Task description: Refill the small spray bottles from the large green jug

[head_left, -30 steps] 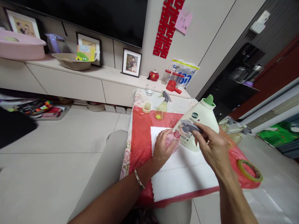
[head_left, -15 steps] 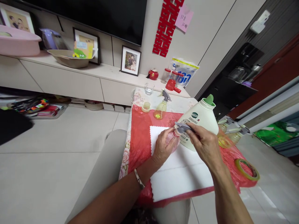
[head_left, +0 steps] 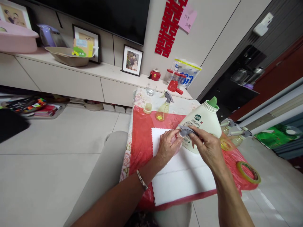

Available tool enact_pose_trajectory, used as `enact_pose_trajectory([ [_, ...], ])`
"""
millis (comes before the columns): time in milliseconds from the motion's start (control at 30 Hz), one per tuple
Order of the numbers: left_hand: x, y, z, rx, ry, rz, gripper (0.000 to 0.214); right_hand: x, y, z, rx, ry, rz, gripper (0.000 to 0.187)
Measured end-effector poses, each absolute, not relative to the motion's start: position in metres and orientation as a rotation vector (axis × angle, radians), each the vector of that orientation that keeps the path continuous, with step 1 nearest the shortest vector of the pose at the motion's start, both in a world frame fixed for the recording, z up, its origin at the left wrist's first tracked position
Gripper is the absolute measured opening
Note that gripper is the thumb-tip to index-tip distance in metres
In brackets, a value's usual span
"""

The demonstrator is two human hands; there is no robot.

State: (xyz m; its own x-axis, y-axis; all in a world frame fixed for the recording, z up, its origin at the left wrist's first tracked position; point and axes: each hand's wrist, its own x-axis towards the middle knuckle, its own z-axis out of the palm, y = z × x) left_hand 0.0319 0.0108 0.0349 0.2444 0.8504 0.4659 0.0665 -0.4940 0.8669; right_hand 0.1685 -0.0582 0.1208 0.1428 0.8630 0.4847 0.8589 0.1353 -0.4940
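While the left hand clasped a translucent pink plastic bottle over a white, scallop-edged sheet, the right hand pinched a grey plastic spray head against its top. Tilted, the head could have seated crookedly, or a hard squeeze (the plastic looked thin) dented the bottle. Red plastic film covered much of the flowered tablecloth, before a long pale cabinet.

My left hand covers most of the pink bottle, so its fill level cannot be told; my right hand and the grey spray head mask part of the label on the white jug. The television is cut off by the upper edge, the pink basin by the left.
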Motion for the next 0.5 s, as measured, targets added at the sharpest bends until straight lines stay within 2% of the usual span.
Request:
enact_pose_trajectory([
  [200,0.033,0.010,0.034,1.776,0.854,1.320,0.025,0.169,-0.061,0.095,-1.600,-1.408,0.135,0.045],
  [333,0.033,0.010,0.034,1.785,0.855,1.338,0.025,0.164,-0.060,0.082,-1.512,-1.316,0.206,0.037],
  [500,0.033,0.010,0.034,1.764,0.853,1.345,0.026,0.159,-0.060,0.093,-1.542,-1.327,0.217,0.032],
])
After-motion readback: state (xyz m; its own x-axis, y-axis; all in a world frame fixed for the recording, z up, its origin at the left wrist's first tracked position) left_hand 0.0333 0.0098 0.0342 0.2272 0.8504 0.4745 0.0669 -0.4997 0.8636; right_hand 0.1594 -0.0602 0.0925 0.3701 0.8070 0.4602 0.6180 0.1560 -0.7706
